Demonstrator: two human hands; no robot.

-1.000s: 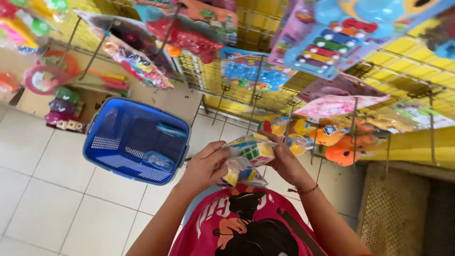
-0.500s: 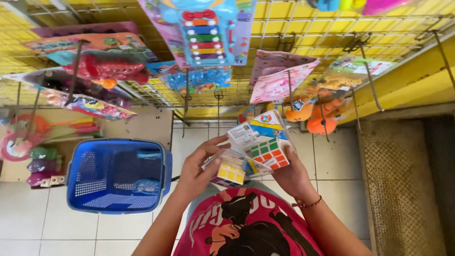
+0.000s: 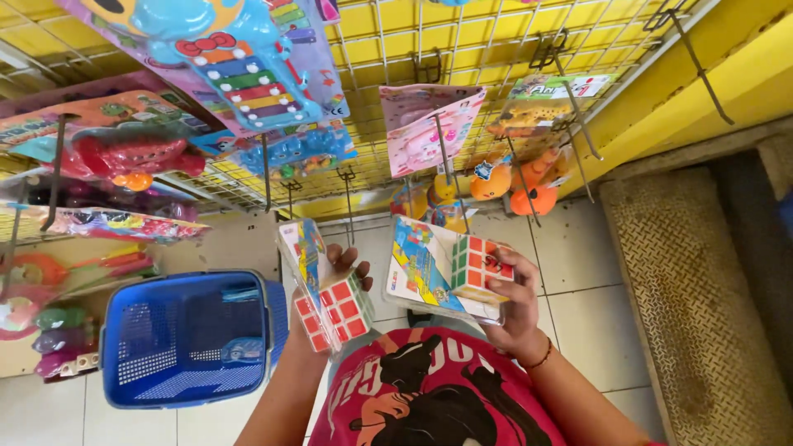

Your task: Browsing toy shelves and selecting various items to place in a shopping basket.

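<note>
The left hand (image 3: 334, 285) is clamped on a packaged puzzle cube (image 3: 339, 310), fingers curled over the top edge of its clear blister card, the red-and-white face of the cube turned toward the camera; the right hand (image 3: 516, 310) grips a second packaged puzzle cube (image 3: 450, 272) from its right side, fingers wrapped across the cube's front, thumb hidden behind; the two hands are apart, each with its own pack, and a strip of tiled floor (image 3: 578, 272) shows between the packs. Taking the blue plastic basket (image 3: 186, 334) as the landmark: the left-hand pack sits just to its right, almost touching its rim in the view; the right-hand pack lies farther right, well clear of it; the basket seems to hang at the left forearm, though how it is carried I cannot tell. Above the basket a yellow wire rack (image 3: 429, 41) bears hanging toys; a blue toy xylophone pack (image 3: 239, 70) hangs above it, a red toy pack (image 3: 124, 153) up and to its left, orange plastic toys (image 3: 516, 177) far to its upper right; a brown mat (image 3: 702, 306) lies far right.
</note>
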